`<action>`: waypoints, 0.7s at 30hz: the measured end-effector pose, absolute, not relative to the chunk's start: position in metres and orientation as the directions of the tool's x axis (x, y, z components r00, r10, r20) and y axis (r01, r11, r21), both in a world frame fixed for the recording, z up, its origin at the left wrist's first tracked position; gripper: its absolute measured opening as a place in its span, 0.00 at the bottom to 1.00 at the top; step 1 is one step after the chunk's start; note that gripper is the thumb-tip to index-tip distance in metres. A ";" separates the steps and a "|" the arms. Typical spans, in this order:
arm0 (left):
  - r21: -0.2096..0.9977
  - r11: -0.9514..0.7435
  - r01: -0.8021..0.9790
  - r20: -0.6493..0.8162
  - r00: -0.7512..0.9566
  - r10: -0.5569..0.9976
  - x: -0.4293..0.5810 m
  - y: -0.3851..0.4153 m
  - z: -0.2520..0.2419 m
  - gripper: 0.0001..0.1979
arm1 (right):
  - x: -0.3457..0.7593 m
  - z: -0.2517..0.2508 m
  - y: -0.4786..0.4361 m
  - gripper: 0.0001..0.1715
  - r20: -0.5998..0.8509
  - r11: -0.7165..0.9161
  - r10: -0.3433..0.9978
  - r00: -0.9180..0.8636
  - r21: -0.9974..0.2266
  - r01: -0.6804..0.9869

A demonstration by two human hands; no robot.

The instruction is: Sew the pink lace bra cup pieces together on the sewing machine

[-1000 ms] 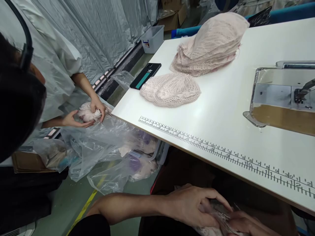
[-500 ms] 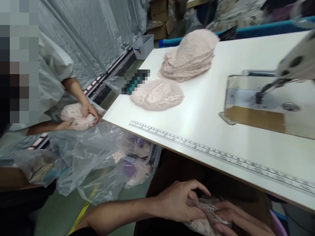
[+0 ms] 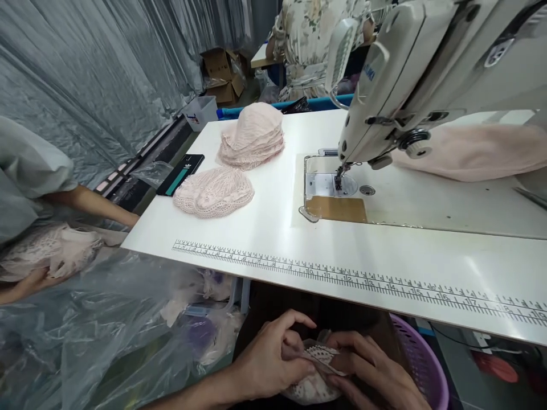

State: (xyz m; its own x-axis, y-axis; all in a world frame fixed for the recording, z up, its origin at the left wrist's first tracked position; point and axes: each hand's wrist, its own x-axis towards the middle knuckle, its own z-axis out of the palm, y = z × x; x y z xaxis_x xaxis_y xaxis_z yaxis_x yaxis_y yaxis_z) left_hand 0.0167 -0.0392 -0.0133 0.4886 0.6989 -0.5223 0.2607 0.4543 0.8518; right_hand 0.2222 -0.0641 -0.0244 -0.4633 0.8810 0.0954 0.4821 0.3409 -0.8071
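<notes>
Below the table's front edge, my left hand (image 3: 273,359) and my right hand (image 3: 371,370) both pinch a pale pink lace piece (image 3: 314,373) held over my lap. On the white table (image 3: 384,273) lies a single pink lace piece (image 3: 213,192), and behind it a stack of pink lace pieces (image 3: 253,136). The sewing machine (image 3: 427,62) stands at the right, its needle over the metal plate (image 3: 331,185).
A co-worker at the left holds pink lace (image 3: 51,256) over clear plastic bags (image 3: 106,324). A black phone (image 3: 180,173) lies at the table's left edge. A purple basket (image 3: 421,364) sits under the table. Pink fabric (image 3: 474,151) lies behind the machine. Another person (image 3: 316,45) is at the back.
The view has swung right and up, bringing the sewing machine head into sight. My hands stay on the lace piece in my lap, now closer together.
</notes>
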 end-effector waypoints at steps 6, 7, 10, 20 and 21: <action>0.872 0.396 0.288 -0.489 0.532 0.691 0.022 -0.034 -0.007 0.23 | 0.229 -0.029 -0.062 0.04 0.140 0.367 0.874 -0.466 -0.818 0.443; 0.877 0.380 0.296 -0.481 0.543 0.688 0.022 -0.033 -0.005 0.22 | 0.231 -0.030 -0.062 0.04 0.133 0.362 0.870 -0.476 -0.826 0.432; 0.891 0.318 0.324 -0.452 0.568 0.687 0.023 -0.030 -0.002 0.19 | 0.234 -0.028 -0.063 0.03 0.105 0.344 0.863 -0.493 -0.837 0.425; 0.881 0.323 0.345 -0.471 0.591 0.655 0.025 -0.027 -0.003 0.15 | 0.236 -0.027 -0.063 0.08 -0.132 -0.011 0.893 -0.431 -0.962 0.272; 0.879 0.334 0.340 -0.476 0.591 0.651 0.025 -0.026 -0.003 0.17 | 0.237 -0.027 -0.063 0.08 -0.173 -0.057 0.895 -0.411 -0.959 0.279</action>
